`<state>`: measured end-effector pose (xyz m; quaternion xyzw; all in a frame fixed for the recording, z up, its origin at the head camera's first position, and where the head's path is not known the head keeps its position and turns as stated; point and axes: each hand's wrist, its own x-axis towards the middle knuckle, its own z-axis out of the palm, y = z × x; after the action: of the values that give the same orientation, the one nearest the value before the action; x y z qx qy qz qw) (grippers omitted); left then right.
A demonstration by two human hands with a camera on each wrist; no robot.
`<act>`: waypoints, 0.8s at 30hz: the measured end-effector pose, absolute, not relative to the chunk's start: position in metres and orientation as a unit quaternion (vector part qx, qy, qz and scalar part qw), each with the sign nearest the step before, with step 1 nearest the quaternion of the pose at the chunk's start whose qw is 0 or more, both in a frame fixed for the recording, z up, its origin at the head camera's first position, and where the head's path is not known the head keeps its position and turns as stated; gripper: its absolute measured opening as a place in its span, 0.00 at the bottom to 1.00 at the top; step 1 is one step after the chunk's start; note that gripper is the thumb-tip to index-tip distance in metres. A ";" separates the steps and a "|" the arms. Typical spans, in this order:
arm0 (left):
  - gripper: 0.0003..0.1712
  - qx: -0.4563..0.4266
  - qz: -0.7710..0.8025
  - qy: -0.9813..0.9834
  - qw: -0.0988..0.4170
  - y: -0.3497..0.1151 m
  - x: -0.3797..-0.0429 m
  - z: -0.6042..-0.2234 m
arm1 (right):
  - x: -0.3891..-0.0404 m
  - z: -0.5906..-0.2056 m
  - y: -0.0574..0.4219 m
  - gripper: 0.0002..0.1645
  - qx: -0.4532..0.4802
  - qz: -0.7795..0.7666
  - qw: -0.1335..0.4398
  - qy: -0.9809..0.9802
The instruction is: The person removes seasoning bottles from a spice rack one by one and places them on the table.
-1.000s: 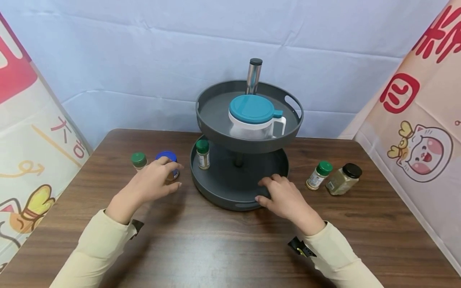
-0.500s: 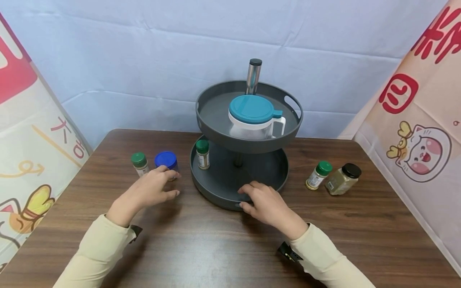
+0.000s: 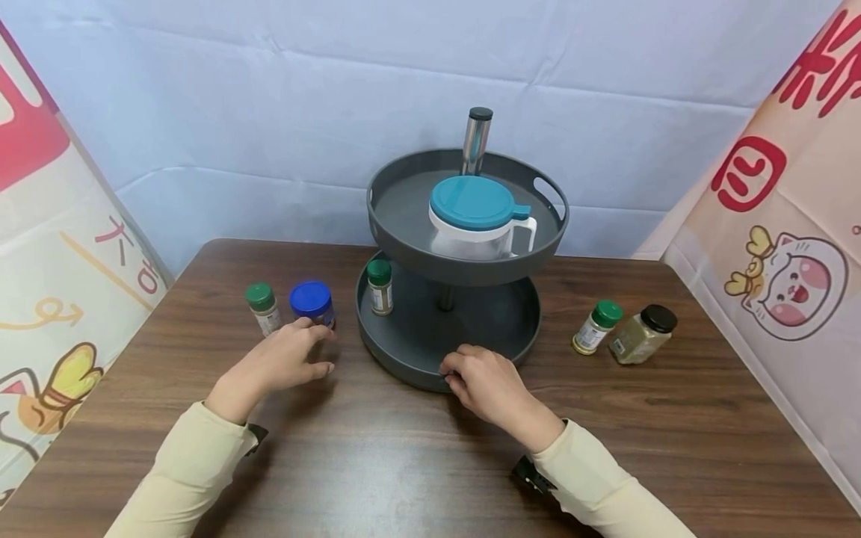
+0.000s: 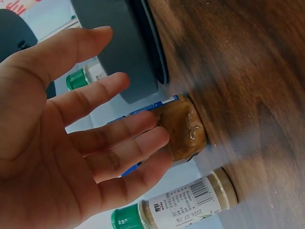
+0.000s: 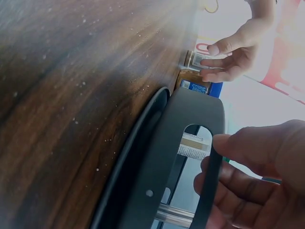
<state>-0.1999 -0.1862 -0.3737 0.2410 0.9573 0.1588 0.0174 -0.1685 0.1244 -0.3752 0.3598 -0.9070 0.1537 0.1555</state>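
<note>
A dark grey two-tier turntable stands mid-table. My right hand grips the front rim of its lower tray. In the right wrist view, the thumb lies outside the rim above a handle cut-out, the fingers on the inner side. My left hand holds nothing; its fingers spread loosely in front of a blue-lidded jar. In the left wrist view, the jar's brown contents show past the fingertips; contact cannot be told. A green-capped spice bottle stands on the lower tray's left side.
On the upper tray sit a teal-lidded clear container with a handle and a steel cylinder with a black top. A green-capped bottle stands at left; another green-capped bottle and a black-lidded jar are at right.
My right hand has moved left along the lower tray's front rim and closed on it. The left hand has drawn slightly back from the blue-lidded jar, uncovering its lid.
</note>
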 end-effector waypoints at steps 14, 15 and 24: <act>0.27 0.237 0.162 0.958 0.027 -0.185 -0.199 -0.374 | -0.166 -0.373 0.126 0.07 0.350 0.160 0.150 -0.911; 0.27 0.241 0.162 0.957 0.024 -0.184 -0.199 -0.374 | -0.166 -0.373 0.127 0.07 0.349 0.160 0.150 -0.911; 0.27 0.282 0.145 0.948 -0.002 -0.170 -0.192 -0.374 | -0.166 -0.373 0.141 0.06 0.345 0.164 0.142 -0.913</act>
<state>-0.1917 -0.1696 -0.3735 0.2824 0.9483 0.1450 -0.0023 -0.1663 0.1414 -0.3732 0.3447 -0.9133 0.1639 0.1424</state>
